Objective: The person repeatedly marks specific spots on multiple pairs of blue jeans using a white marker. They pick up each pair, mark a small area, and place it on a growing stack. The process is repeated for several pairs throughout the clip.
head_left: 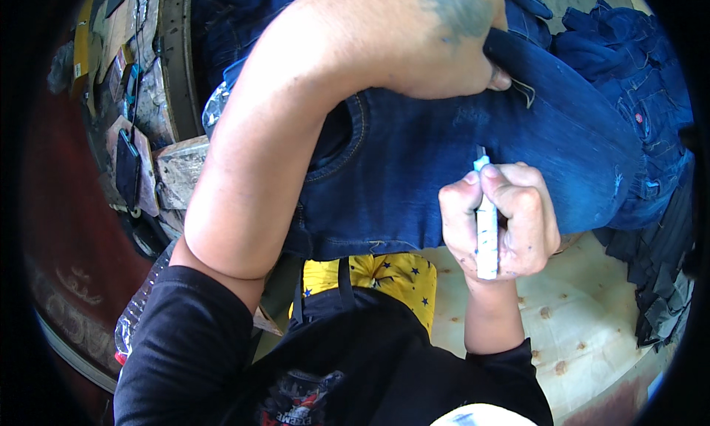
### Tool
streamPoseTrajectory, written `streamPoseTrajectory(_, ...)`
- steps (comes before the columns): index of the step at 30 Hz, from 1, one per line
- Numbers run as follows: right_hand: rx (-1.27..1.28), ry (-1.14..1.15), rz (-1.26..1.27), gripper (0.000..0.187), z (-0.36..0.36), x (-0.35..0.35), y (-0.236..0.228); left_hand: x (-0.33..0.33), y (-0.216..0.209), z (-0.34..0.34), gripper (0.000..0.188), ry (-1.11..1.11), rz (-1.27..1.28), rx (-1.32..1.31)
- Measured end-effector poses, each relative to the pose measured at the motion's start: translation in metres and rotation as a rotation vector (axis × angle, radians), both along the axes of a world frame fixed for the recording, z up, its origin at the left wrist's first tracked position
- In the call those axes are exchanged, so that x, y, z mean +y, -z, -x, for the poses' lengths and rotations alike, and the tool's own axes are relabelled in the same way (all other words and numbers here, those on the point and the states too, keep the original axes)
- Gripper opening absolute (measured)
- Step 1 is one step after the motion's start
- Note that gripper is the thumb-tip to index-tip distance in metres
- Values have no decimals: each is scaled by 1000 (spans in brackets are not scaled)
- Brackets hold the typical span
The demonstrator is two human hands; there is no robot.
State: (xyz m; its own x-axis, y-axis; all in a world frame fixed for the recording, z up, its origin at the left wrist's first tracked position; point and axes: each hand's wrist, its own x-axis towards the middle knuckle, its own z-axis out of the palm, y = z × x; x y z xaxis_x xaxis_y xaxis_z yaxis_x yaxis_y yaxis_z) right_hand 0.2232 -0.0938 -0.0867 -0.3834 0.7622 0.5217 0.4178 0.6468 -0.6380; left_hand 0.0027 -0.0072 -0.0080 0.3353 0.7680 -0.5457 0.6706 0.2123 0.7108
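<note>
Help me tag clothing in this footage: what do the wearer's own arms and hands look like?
The left sleeve and right sleeve are plain black; the left is short, leaving the elbow bare. Both hands are gloveless. The left hand bears a blurry dark blue-green marking on its back; the right hand has small dark specks.

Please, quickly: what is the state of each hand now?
Left hand: on the jeans; fingers mostly hidden, grip cannot be told.
Right hand: closed around a white-handled tool.
</note>
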Motion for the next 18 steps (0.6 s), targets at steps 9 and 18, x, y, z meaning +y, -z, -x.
streamPoseTrajectory(9, -1, -25, 43, 18, 4, 7, -1, -24, 9, -12, 36, -35, -363, 159)
streamPoseTrajectory(18, -19, 4, 59, 17, 4, 7, -4, -13, 4, -8, 38, -55, -258, 103)
